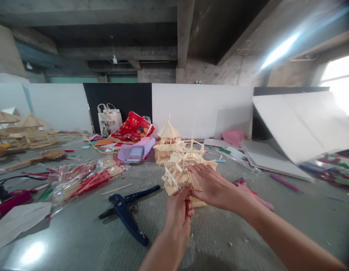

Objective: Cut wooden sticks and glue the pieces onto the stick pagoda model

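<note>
A small pavilion model [171, 175] built of thin wooden sticks stands on the grey table in front of me. My left hand [180, 210] is closed at its near lower side, thumb and forefinger pinched at the edge; what lies between the fingertips is hidden. Over the right part of the model's stick roof lies my right hand [210, 184], its fingers bent across the slats and its thumb lower, near my left fingertips. Directly behind rises a second stick tower with a pointed roof [169, 131]. Dark blue cutters [125, 214] rest to the left, their handles spread.
Bags of red-tipped sticks [90, 180] and a magenta glue gun [13, 201] lie left. Farther back are a red bag [133, 128], a tote bag [110, 122] and other stick models [36, 131]. White boards [276, 160] and a purple stick [286, 183] are right.
</note>
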`<state>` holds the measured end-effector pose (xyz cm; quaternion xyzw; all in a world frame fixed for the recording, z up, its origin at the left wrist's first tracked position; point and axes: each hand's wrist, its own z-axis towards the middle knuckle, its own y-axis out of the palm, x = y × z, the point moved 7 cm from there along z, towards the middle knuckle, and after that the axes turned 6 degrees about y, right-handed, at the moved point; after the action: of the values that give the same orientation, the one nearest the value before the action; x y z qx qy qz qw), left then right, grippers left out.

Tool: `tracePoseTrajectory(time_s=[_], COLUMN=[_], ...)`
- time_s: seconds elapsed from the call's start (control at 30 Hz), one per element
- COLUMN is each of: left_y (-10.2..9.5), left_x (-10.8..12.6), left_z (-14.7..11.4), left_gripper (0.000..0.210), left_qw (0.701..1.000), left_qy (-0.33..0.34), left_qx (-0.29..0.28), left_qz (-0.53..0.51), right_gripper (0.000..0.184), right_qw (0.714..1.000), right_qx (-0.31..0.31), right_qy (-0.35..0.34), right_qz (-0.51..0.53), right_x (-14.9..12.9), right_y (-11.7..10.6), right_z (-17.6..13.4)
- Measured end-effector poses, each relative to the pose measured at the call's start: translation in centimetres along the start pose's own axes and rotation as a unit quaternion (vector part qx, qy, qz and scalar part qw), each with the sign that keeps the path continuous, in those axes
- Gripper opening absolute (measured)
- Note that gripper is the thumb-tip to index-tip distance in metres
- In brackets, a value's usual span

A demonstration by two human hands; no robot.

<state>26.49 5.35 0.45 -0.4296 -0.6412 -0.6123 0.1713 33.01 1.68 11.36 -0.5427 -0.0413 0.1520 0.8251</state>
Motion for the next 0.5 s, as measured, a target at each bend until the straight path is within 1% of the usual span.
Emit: tracePoseTrajectory(time_s=[0.2,0.5], left_y=[0.05,0.02], left_x=[-0.02,-0.16], left_z=[0.04,0.23], left_gripper=[0.022,0.021], left_qw=[1.0,1.0], left_qy=[0.0,-0.01], left_qx=[-0.004,-0.004], left_qz=[-0.001,0.002], right_gripper=[0.054,0.056], right_qw=[1.0,1.0], right_qx=[-0.004,0.001], right_qy=[0.004,0.014], right_qz=[-0.001,-0.007], right_x=[0.07,0.55], right_y=[0.0,0.39], right_z=[0.22,0.52])
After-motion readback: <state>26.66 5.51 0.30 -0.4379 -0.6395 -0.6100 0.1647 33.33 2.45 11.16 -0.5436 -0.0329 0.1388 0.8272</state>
